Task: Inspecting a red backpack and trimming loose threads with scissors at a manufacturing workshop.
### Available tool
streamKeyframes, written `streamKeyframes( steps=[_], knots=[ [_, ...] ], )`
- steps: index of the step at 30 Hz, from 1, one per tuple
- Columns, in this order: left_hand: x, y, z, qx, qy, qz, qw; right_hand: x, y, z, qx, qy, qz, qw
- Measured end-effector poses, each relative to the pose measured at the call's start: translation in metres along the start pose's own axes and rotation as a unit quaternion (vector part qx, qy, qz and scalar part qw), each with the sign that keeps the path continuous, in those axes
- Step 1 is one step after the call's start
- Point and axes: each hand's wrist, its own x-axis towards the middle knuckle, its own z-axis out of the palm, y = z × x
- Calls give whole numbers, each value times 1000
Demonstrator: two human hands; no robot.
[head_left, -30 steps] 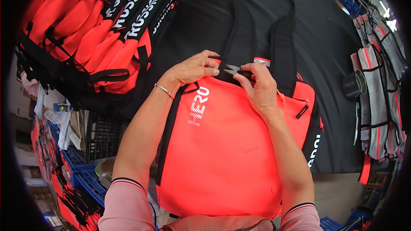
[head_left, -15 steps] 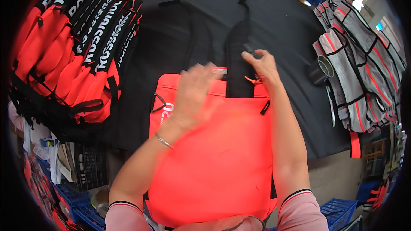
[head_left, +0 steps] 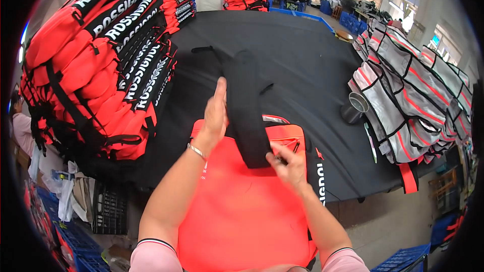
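A bright orange-red bag (head_left: 242, 206) lies flat on the near edge of the black table (head_left: 302, 55), right in front of the person. Two black padded straps (head_left: 247, 100) run from its top out across the table, lying close together.

The left hand (head_left: 216, 113) is open and flat, fingers straight and held together, pressing against the left side of the straps like a blade. The right hand (head_left: 288, 163) is curled at the lower end of the straps, near the top edge of the bag — its fingers pinch something small and dark there. It may be a little tool or a buckle, but it is too small to tell.

What could go wrong? The straps are soft and thick. If the flat hand lets go too soon, I think they could flop apart or slide sideways, and the neat line would be lost. If the right hand's pinch slips, the small dark thing could drop onto the bag, or snag the cloth.

The bag hangs a bit over the table edge toward the person, so a hard tug might pull it off onto the floor.

On the left, a tall pile of red and black bags (head_left: 101, 70) leans near the work spot — a bump could tip some over. A dark cup (head_left: 355, 107) stands on the right beside a pile of grey striped bags (head_left: 418, 106).
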Motion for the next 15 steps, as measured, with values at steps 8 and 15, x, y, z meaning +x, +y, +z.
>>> streamKeyframes(
  steps=[8, 15],
  knots=[
    [-66, 23, 53, 250, -126, 101, 955, -42, -63, -38, 70, 39, -15, 997],
    [-180, -26, 52, 174, -191, -118, 959, -58, -100, -42, 58, -80, 39, 994]
  ],
)
